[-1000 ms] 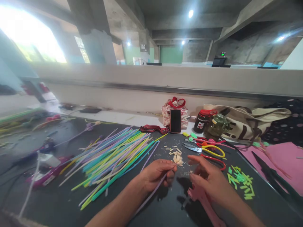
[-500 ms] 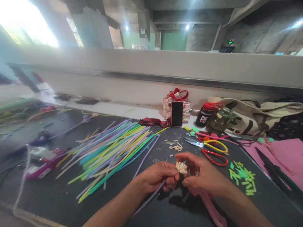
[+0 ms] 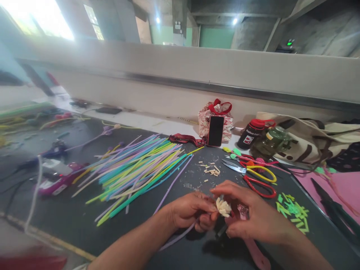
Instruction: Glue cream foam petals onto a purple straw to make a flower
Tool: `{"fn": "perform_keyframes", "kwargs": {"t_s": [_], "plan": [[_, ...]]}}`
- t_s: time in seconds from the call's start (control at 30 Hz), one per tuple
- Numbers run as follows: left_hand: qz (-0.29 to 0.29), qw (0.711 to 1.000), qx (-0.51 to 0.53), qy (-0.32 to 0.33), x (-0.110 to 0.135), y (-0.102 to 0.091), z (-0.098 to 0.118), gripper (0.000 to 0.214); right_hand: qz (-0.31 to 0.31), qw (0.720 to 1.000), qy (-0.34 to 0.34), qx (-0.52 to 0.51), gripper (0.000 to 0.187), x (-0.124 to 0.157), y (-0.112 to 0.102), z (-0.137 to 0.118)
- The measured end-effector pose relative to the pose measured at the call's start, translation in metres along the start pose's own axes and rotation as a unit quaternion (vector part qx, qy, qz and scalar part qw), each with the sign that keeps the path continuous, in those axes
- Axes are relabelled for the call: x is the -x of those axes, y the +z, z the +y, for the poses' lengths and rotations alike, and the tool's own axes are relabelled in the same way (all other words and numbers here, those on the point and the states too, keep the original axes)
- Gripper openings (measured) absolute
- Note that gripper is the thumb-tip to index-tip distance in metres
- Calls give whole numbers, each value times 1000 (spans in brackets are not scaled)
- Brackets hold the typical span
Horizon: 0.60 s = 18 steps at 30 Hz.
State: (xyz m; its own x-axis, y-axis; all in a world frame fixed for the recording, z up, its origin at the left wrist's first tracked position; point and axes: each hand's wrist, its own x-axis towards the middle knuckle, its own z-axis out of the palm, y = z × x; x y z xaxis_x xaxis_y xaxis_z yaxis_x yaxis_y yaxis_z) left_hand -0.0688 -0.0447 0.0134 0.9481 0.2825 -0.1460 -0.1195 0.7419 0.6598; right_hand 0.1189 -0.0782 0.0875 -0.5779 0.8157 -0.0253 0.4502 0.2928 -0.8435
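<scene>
My left hand [image 3: 195,212] pinches a small cream flower [image 3: 223,207] made of short fuzzy petals, just under its head. A lilac pipe-cleaner stem [image 3: 180,236] trails from below that hand. Close on the flower's right side is my right hand [image 3: 250,213], fingers curved and apart; whether a fingertip touches the petals I cannot tell. Beneath the right hand is a pink tool with a handle [image 3: 256,255], looking like a glue gun, partly hidden. Cut cream pieces [image 3: 213,171] lie beyond the hands on the dark mat [image 3: 112,243].
A bundle of coloured pipe cleaners [image 3: 140,168] spreads to the left, near a purple glue gun [image 3: 59,180]. Scissors [image 3: 242,169], green cut pieces [image 3: 294,210] and black shears [image 3: 332,202] lie right. Behind stand a phone [image 3: 215,131], a black bottle [image 3: 250,135] and a canvas bag [image 3: 309,138].
The view has shifted, so the scene sits slightly further right and higher. The cream flower has turned, its petals facing more to the right. My right hand's fingers have spread slightly.
</scene>
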Motion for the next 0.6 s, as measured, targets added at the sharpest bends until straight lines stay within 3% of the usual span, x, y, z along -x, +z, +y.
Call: {"fn": "perform_keyframes", "kwargs": {"t_s": [0.33,0.6], "plan": [[3,1000,24,-13,0,1,1,13,14,998,-25,50,41,-8,3,-3],[40,999,-18,-12,1,3,2,16,25,998,-31,42,54,-5,-1,-2]]}}
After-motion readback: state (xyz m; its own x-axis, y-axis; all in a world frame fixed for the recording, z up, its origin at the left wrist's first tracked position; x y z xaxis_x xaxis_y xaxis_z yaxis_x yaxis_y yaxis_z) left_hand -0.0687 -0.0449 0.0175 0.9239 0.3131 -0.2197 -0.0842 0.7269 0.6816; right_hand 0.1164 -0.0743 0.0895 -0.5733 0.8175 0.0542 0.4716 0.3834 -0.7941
